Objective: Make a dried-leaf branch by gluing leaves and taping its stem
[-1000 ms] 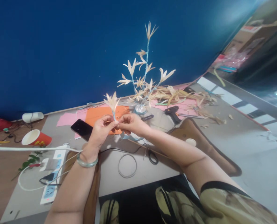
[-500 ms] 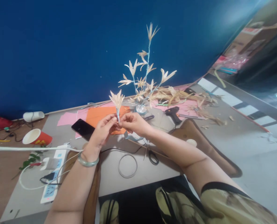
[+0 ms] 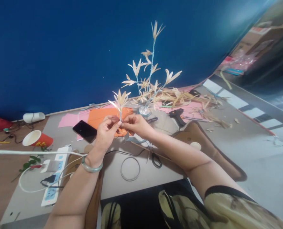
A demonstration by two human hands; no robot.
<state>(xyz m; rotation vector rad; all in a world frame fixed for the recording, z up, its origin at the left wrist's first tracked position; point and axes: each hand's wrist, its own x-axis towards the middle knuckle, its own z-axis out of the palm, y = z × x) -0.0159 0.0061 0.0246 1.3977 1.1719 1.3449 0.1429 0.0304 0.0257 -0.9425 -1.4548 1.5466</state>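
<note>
Two paper cups occupy the left of the worktable (image 3: 113, 188). Red paper cup with yellow marks (image 3: 45, 140): mouth turned toward the left of the view, pale lining visible; whether it stands or lies cannot be told. White paper cup (image 3: 33, 117): near the deep-blue wall (image 3: 60, 57), a dark cable across it, its inside hidden. At centre, a small round object with pale-blue sides and a silvery top (image 3: 144, 111) sits at the foot of a branched stem of cream flowers wrapped in pale blue (image 3: 151, 67); whether it serves as a container is unclear.

Left hand (image 3: 105, 134), below a pale green bangle (image 3: 92, 168): closed, thumb and forefinger pinching the lower stem of a single flower with pointed cream petals and a pale-blue stem (image 3: 120, 101). Right hand (image 3: 137, 125): thumb and forefinger also closed in a pinch at this stem, just beside the left fingertips. The flower is held upright in front of an orange sheet (image 3: 97, 117), left of the branched stem.

Surroundings: a black smartphone (image 3: 85, 131) near the left hand; a black glue gun (image 3: 177, 117) and dry straw-coloured strips (image 3: 177, 95) on the right; a thin grey wire ring (image 3: 130, 180) and black-handled scissors (image 3: 153, 158) nearer the person; a white power strip with blue sockets (image 3: 58, 174) beside the left forearm.
</note>
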